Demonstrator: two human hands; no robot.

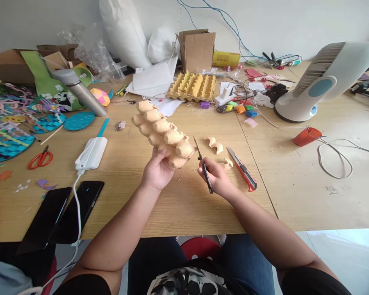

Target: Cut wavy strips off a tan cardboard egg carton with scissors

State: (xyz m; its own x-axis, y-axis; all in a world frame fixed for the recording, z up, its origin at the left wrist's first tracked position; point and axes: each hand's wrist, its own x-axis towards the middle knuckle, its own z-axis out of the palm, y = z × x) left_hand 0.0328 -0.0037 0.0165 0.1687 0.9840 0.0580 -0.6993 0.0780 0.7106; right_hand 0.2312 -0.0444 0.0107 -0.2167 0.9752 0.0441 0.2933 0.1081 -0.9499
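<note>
My left hand (158,172) is closed on the near end of a beige egg carton piece (162,130), holding it tilted above the table with its rounded cups facing up. In my right hand (215,175) is a pair of black scissors (204,170), their pointed blades aimed up and away, just right of the carton's near corner. The blades look close together, and the fingers partly hide the handles. Two small cut carton scraps, one a curved strip (214,144) and the other a scrap (226,164), lie beyond and beside my right hand. A red utility knife (243,171) rests to its right, blade out.
A yellow egg tray (192,87) sits at the back, before a cardboard box (197,51). On the left lie orange-handled scissors (40,159), a white power bank (91,152) and phones (76,213). A white fan (316,82) and an orange cup (306,137) stand right.
</note>
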